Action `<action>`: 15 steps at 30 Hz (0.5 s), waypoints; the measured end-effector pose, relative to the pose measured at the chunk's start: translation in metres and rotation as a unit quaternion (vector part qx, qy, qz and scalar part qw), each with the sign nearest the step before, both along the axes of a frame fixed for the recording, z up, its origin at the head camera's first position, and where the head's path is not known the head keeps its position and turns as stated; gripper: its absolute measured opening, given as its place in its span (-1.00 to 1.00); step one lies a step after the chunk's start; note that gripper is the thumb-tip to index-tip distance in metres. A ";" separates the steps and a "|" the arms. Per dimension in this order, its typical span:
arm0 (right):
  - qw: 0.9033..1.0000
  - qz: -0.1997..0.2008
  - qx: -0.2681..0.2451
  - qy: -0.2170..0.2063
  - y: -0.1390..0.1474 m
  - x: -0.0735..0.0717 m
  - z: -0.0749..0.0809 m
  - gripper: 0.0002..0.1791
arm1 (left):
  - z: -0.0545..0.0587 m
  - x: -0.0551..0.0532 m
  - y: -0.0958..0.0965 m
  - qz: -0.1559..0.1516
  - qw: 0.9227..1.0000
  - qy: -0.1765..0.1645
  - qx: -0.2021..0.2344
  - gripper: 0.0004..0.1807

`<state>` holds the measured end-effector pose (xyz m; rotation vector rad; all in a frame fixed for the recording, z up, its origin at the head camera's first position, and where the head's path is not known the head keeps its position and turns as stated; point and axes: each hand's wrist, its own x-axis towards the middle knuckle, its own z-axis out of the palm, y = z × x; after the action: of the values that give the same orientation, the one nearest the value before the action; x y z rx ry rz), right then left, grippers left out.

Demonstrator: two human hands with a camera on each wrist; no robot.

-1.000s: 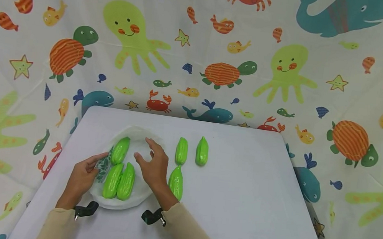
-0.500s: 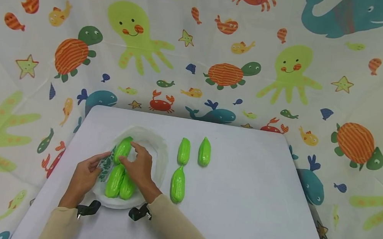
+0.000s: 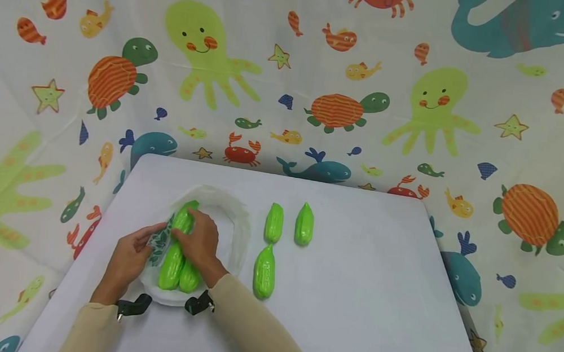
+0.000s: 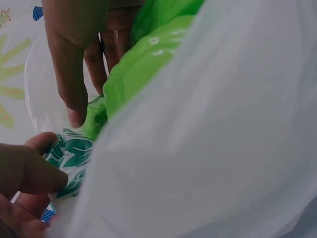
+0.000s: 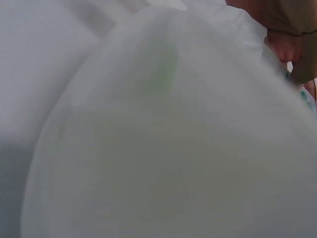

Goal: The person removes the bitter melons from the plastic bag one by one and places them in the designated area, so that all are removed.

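Observation:
A round white bowl-like container (image 3: 239, 240), apparently lined with thin white plastic, stands at the left of the table. Inside lie three glossy green gourd-like vegetables. My right hand (image 3: 202, 242) grips the far gourd (image 3: 183, 221) between thumb and fingers. Two others, a left gourd (image 3: 171, 267) and a right gourd (image 3: 189, 278), lie side by side nearer me. With thumb and finger, my left hand (image 3: 127, 257) pinches a leaf-printed plastic piece (image 4: 74, 153) at the container's left side. White plastic (image 5: 168, 148) hides most of the right wrist view.
Right of the container, three more green gourds lie on the white table (image 3: 368, 286): a back-left gourd (image 3: 274, 223), a back-right gourd (image 3: 304, 224) and a front gourd (image 3: 265, 272). A sea-animal printed cloth (image 3: 291, 75) hangs behind the table.
My right hand has come left from over the container's open right side and taken hold of the far gourd. The left hand keeps its place at the printed plastic.

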<state>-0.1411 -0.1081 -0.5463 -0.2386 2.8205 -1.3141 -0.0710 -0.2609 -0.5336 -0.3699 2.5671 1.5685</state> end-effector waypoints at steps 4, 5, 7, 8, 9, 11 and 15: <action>1.000 0.001 0.012 0.006 -0.003 -0.002 -0.007 -0.30 | -0.001 -0.001 0.001 0.002 1.000 -0.002 0.000 -0.32; 1.000 0.001 0.013 0.007 -0.003 -0.003 -0.008 -0.30 | -0.001 -0.001 0.001 0.002 1.000 -0.002 0.001 -0.32; 1.000 0.001 0.014 0.010 -0.004 -0.003 -0.009 -0.29 | -0.001 -0.001 0.002 0.001 1.000 -0.004 0.004 -0.32; 1.000 0.000 0.013 0.011 -0.004 -0.004 -0.010 -0.28 | -0.001 -0.001 0.002 0.000 1.000 -0.005 0.006 -0.32; 1.000 -0.001 0.011 0.013 -0.005 -0.004 -0.010 -0.28 | -0.001 -0.001 0.003 0.000 1.000 -0.006 0.006 -0.32; 1.000 -0.001 0.006 0.014 -0.005 -0.004 -0.010 -0.28 | -0.001 -0.001 0.003 0.000 1.000 -0.007 0.005 -0.32; 1.000 0.002 -0.006 0.014 -0.006 -0.003 -0.009 -0.31 | 0.001 0.000 0.001 0.002 1.000 -0.007 0.001 -0.33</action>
<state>-0.1444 -0.1144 -0.5556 -0.2646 2.8358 -1.3368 -0.0712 -0.2597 -0.5323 -0.3839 2.5560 1.5655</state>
